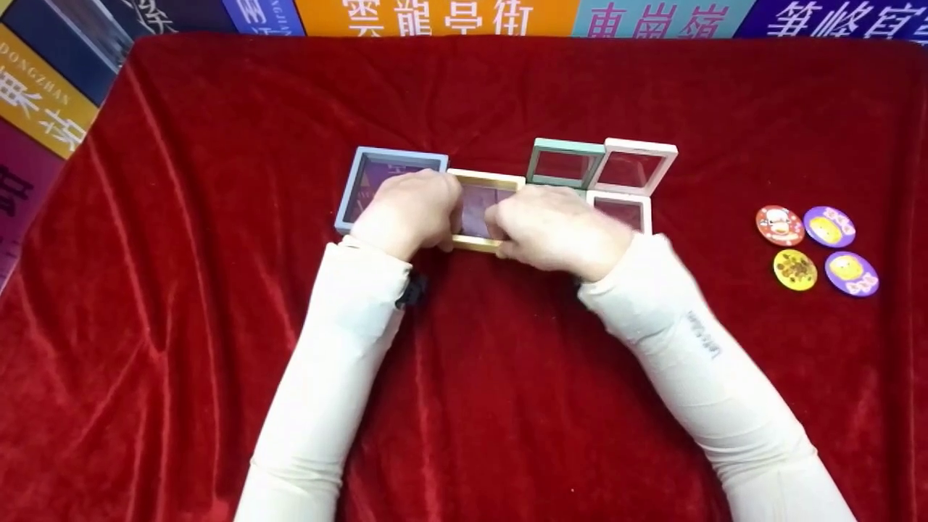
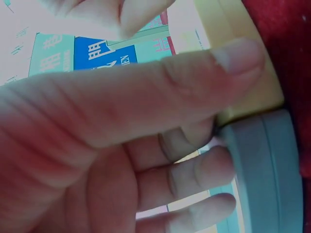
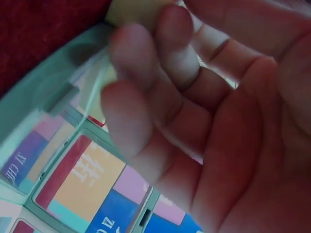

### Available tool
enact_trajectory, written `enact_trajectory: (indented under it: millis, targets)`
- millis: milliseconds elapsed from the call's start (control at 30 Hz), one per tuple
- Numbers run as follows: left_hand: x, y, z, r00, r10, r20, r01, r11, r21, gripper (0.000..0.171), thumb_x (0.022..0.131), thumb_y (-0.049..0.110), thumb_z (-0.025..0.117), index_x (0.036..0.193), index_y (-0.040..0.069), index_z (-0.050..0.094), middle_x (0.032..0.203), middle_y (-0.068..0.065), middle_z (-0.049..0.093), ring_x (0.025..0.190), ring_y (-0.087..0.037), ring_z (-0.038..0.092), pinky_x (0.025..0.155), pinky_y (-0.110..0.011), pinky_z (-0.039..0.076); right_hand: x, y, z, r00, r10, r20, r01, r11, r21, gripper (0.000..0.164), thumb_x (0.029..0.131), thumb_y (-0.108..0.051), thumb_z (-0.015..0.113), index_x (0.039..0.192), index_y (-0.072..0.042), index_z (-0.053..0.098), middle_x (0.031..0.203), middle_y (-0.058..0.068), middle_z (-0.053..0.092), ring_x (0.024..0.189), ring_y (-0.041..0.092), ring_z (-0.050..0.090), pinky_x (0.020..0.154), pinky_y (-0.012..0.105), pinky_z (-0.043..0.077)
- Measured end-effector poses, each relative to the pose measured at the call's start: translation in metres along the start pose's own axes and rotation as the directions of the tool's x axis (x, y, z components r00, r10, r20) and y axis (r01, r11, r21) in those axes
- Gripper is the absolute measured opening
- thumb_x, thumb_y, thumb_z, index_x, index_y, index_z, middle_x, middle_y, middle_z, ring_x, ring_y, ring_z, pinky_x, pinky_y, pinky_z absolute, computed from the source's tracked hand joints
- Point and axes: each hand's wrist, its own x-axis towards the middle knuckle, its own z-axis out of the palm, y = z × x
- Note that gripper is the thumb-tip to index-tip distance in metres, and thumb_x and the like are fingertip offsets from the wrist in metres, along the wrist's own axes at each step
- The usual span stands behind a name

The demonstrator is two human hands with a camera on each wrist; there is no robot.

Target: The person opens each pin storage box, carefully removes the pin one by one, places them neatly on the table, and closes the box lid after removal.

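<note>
A yellow display frame (image 1: 487, 175) lies flat between both hands, its clear window facing up. At its left edge my left hand (image 1: 409, 210) grips it, the thumb (image 2: 194, 87) lying along the yellow rim in the left wrist view. My right hand (image 1: 558, 226) pinches the frame's right edge with curled fingers. Left of the yellow frame, touching it, is a blue-grey frame (image 1: 403, 154), partly under the left hand. To the right, a green frame (image 1: 568, 147) stands with its lid raised, its lower half mostly hidden by the right hand.
A pale pink frame (image 1: 641, 147) with a raised lid stands beside the green one. Several round badges, including a red one (image 1: 780, 225) and a yellow one (image 1: 794, 270), lie at the right on the red velvet cloth (image 1: 478, 377). Printed sign panels (image 1: 442, 18) line the back.
</note>
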Motion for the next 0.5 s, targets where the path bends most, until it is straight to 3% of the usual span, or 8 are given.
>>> enact_trajectory:
  millis: [133, 267, 367, 500]
  targets:
    - [-0.001, 0.0, 0.001, 1.0, -0.003, 0.0, 0.003, 1.0, -0.015, 0.01, 0.07, 0.017, 0.08, 0.078, 0.017, 0.074, 0.093, -0.002, 0.072, 0.085, -0.023, 0.063, 0.083, -0.043, 0.052, -0.014, 0.019, -0.019, 0.999, -0.008, 0.032, 0.006, 0.999, 0.052, 0.017, 0.084, -0.029, 0.063, 0.074, -0.015, 0.064, 0.064, 0.002, 0.059, 0.061, 0.021, 0.054, 0.056, 0.035, 0.042]
    - [0.0, 0.0, 0.001, 1.0, -0.007, 0.001, 0.007, 1.0, -0.013, 0.01, 0.069, 0.017, 0.081, 0.076, 0.017, 0.073, 0.094, -0.003, 0.072, 0.087, -0.023, 0.063, 0.084, -0.043, 0.052, -0.03, 0.047, -0.036, 0.993, 0.087, 0.084, -0.094, 0.993, 0.074, 0.029, 0.088, -0.026, 0.057, 0.061, -0.013, 0.059, 0.053, -0.002, 0.052, 0.054, 0.015, 0.048, 0.05, 0.029, 0.038]
    - [0.0, 0.001, 0.001, 1.0, -0.012, 0.003, 0.012, 1.0, -0.006, 0.01, 0.07, 0.017, 0.08, 0.077, 0.017, 0.073, 0.095, -0.004, 0.072, 0.086, -0.023, 0.063, 0.084, -0.044, 0.052, -0.034, 0.068, -0.038, 0.967, 0.175, 0.187, -0.198, 0.974, 0.11, 0.032, 0.091, -0.026, 0.055, 0.065, -0.011, 0.066, 0.055, -0.004, 0.057, 0.057, 0.014, 0.052, 0.052, 0.029, 0.042]
    - [-0.001, 0.001, 0.0, 1.0, -0.016, 0.005, 0.016, 1.0, 0.0, 0.011, 0.071, 0.018, 0.079, 0.079, 0.017, 0.073, 0.095, -0.004, 0.072, 0.085, -0.024, 0.062, 0.084, -0.044, 0.052, -0.029, 0.086, -0.03, 0.92, 0.241, 0.309, -0.322, 0.914, 0.245, 0.033, 0.092, -0.024, 0.053, 0.073, -0.003, 0.068, 0.057, -0.001, 0.06, 0.053, 0.012, 0.052, 0.049, 0.029, 0.044]
